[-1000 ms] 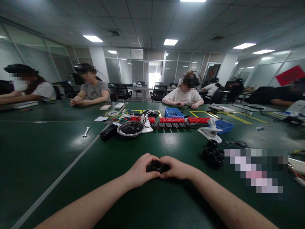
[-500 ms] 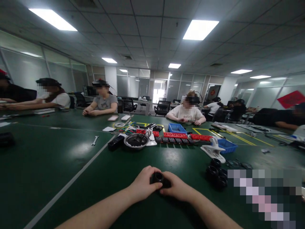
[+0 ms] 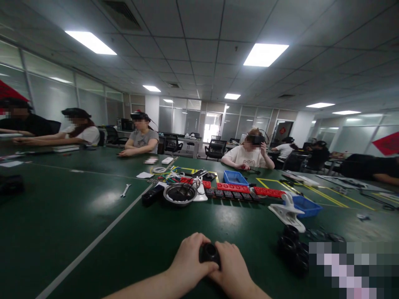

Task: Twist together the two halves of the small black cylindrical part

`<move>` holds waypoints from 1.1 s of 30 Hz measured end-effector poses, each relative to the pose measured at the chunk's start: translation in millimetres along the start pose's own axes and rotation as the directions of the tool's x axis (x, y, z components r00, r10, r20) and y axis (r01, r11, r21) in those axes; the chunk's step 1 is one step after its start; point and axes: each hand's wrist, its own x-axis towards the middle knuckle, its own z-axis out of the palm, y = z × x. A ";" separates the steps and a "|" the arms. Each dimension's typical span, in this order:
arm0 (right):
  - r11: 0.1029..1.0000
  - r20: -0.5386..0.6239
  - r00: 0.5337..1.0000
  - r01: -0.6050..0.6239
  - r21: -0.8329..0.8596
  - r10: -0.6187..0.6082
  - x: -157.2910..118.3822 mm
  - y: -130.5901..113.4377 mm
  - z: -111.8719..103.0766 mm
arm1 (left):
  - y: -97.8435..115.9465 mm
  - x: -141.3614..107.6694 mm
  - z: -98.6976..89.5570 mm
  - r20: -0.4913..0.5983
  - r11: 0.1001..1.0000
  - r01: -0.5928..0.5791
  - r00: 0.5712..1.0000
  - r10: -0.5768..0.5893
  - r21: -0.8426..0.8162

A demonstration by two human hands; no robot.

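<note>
A small black cylindrical part (image 3: pixel 209 251) with a round opening on top is between my hands, close above or on the green table. My left hand (image 3: pixel 190 258) is closed around its left side, thumb across the front. My right hand (image 3: pixel 231 262) curls against its right side, fingers behind it, and covers much of that side. Whether the part touches the table cannot be seen. To the right, several similar black round parts (image 3: pixel 291 248) stand in a cluster.
Ahead lie a metal bowl (image 3: pixel 180 202) with dark contents, red strips (image 3: pixel 233 188), blue trays (image 3: pixel 235 178) and a white clamp-like stand (image 3: pixel 288 212). A wrench (image 3: pixel 125 190) lies at left. Several people sit around the table; one person (image 3: pixel 249 153) sits opposite.
The view has tilted up, so the table sits lower in frame. My right hand has turned more upright and closer around the black part. The person opposite has raised a hand to the head.
</note>
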 end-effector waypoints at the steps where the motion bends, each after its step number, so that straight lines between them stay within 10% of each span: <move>1: 1.000 -0.024 1.000 0.001 -0.028 -0.002 -0.3 -1.2 1.9 | 0.5 0.0 1.5 -0.015 1.000 -0.006 1.000 0.006 0.019; 13: 0.902 0.165 0.975 0.069 0.427 -0.152 11.4 22.9 -8.5 | -0.8 2.3 -11.8 0.072 0.980 -0.198 0.978 0.195 0.023; 23: 0.999 0.000 1.000 0.002 -0.051 -0.002 -4.6 -5.5 -6.9 | 1.8 -5.3 -3.6 -0.033 0.992 -0.070 0.997 0.073 0.103; 33: 0.881 0.277 0.931 0.087 0.465 -0.239 8.8 26.8 -21.4 | -7.8 7.3 -8.9 0.161 0.982 -0.097 0.979 0.123 -0.161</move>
